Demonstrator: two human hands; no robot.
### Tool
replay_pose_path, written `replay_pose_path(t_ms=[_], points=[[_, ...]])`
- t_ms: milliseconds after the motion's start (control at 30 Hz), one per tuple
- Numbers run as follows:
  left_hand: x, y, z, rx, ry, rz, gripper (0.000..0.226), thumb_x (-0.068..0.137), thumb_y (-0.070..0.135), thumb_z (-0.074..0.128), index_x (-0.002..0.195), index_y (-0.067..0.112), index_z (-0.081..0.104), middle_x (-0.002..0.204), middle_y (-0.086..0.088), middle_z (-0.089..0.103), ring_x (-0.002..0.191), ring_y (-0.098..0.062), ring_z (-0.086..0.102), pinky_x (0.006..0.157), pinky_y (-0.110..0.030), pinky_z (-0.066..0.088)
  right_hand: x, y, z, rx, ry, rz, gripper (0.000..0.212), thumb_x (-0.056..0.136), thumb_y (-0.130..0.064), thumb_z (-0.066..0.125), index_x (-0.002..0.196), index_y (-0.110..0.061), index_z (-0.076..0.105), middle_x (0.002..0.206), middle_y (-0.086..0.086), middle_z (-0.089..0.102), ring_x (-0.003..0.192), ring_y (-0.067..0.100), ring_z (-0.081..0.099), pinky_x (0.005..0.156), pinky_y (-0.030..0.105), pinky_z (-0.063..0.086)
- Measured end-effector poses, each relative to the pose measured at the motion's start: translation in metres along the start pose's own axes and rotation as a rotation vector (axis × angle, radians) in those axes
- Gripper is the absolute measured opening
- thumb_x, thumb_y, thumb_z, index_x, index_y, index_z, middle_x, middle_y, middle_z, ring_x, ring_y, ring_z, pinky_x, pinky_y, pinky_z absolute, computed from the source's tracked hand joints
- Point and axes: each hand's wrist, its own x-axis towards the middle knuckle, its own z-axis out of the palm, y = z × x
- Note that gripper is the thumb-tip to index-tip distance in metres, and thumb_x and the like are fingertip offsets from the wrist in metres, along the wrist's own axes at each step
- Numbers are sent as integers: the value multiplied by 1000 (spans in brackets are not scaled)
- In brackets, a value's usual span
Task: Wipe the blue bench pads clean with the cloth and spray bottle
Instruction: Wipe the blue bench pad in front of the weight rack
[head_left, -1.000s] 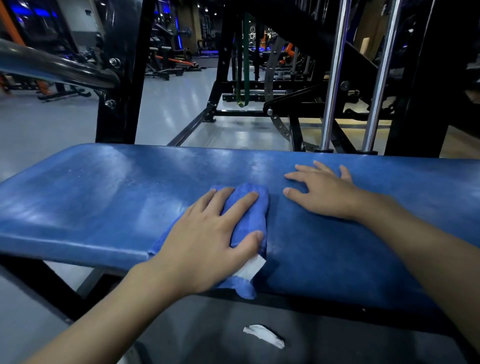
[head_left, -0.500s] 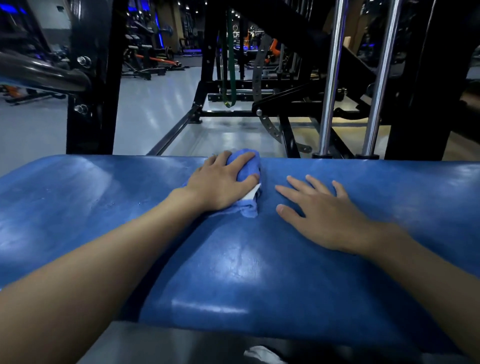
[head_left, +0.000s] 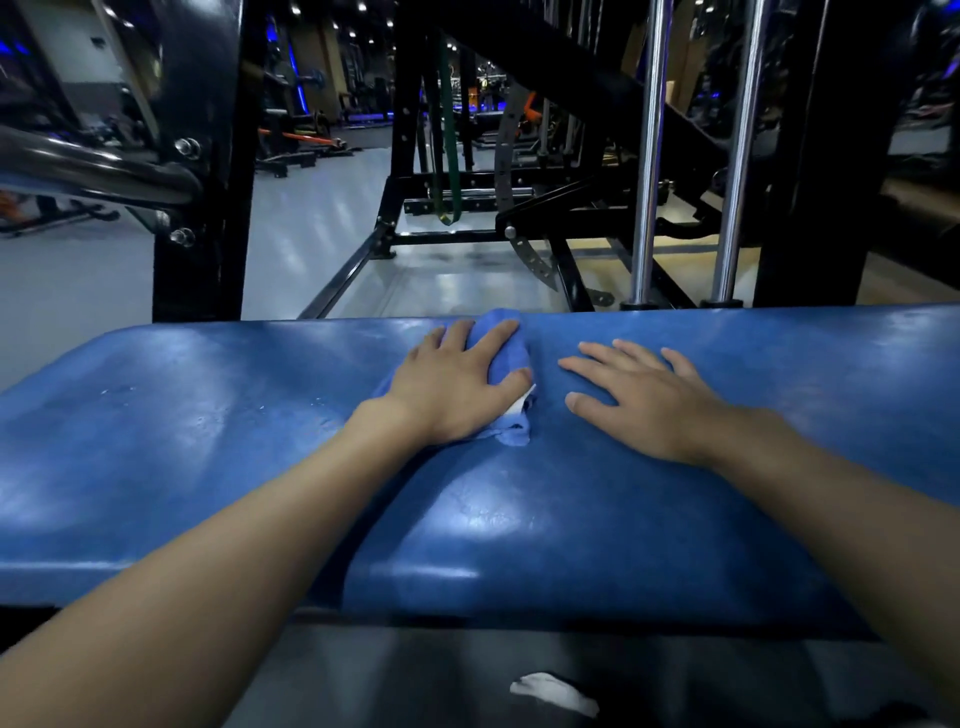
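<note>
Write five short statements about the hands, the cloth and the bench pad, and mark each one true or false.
1. The left hand holds the blue cloth down on the bench pad. True.
2. The right hand grips a spray bottle. False: it lies flat on the pad with fingers spread and holds nothing.
3. The cloth sits near the pad's far edge. True.
4. Both hands are on the cloth. False: the right hand rests on bare pad beside the cloth, apart from the left hand.
5. A white scrap lies below the pad's near edge. True.
</note>
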Motion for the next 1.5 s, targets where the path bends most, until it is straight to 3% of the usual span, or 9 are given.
replay_pose_path(t_ms=[167,400,567,800,933,1033,1233,1400,1500], points=[[-81,13,-4,40,-5,60,89,71,80,13,154,47,10,162,-3,20,148,-32,18,120,-45,19,1,0,-1,-31,-19,5,60,94,-68,18,151,-51,11,164,-20,2,152,12,-2,120,53,-2],[-122,15,-11,80,-37,74,89,68,85,17,151,56,2,164,4,12,151,-21,9,123,-37,14,-1,-6,-13,-126,-72,-9,58,98,-65,16,153,-48,11,165,-14,0,153,19,-3,116,62,-11],[-85,5,-8,71,9,55,93,66,85,17,152,53,10,158,3,21,145,-22,19,120,-36,18,2,-13,-9,35,-35,-29,56,99,-62,22,153,-50,11,165,-17,0,152,14,-5,118,58,-8],[26,-30,-3,1,-33,-34,96,62,88,22,151,55,12,162,-2,18,149,-29,15,120,-51,19,3,-15,5,-38,-4,-22,58,96,-66,16,152,-50,11,164,-18,-1,152,14,-5,118,58,-6],[77,-42,3,3,-7,-45,78,85,76,38,154,48,14,155,-9,28,141,-38,28,118,-46,23,4,-15,7,-47,11,-30,58,95,-66,17,151,-51,12,164,-19,1,152,15,-4,118,57,-3],[81,-42,5,6,26,-46,74,89,72,39,154,46,15,152,-10,31,138,-40,31,115,-45,25,5,-14,7,-38,21,-26,59,94,-67,17,150,-51,13,164,-19,2,152,14,-3,118,57,-3],[20,-29,-4,5,-43,-9,101,62,88,17,154,48,11,160,-7,21,146,-37,19,121,-46,17,2,-17,3,-20,-6,-2,58,95,-66,18,151,-51,12,164,-20,1,151,12,-4,119,55,-5],[-60,-14,-9,38,-52,75,98,65,88,17,155,50,10,162,-7,17,149,-30,14,123,-43,13,-2,-20,0,-39,-26,3,58,98,-64,17,153,-48,11,165,-16,1,152,15,-3,119,57,-6],[-100,-9,-16,87,-86,115,93,67,89,13,152,54,-2,165,-9,8,151,-28,6,124,-38,5,-3,-22,-6,-111,-29,-18,56,101,-59,15,154,-44,15,165,-12,4,153,17,-3,117,58,-12]])
